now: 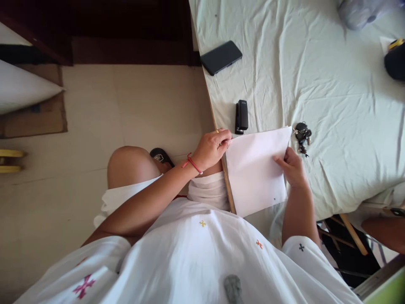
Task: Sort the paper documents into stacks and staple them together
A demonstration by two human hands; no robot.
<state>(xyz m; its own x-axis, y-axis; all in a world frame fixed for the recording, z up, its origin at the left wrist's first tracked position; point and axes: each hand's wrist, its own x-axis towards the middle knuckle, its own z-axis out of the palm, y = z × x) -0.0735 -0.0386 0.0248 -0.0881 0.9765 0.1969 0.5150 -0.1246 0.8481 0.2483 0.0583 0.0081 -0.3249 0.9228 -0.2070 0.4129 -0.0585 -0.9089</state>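
Observation:
White sheets of paper (256, 171) lie at the near edge of the cloth-covered table, their far right corner showing more than one layer. My left hand (213, 147), a red string on its wrist, pinches the far left corner of the paper. On the right side, my right hand (291, 166) grips the paper's edge with the thumb on top and the fingers mostly hidden. A black stapler (241, 116) stands just beyond the paper, near my left hand. Close to the paper's far right corner lies a bunch of keys (303, 136).
A black phone-like slab (221, 58) rests at the table's left edge. The wrinkled pale tablecloth (341, 114) spreads to the right. A dark round object (395, 61) with yellow sits at far right, and a clear plastic item (357, 14) at the back. Another person's arm (384, 228) shows lower right.

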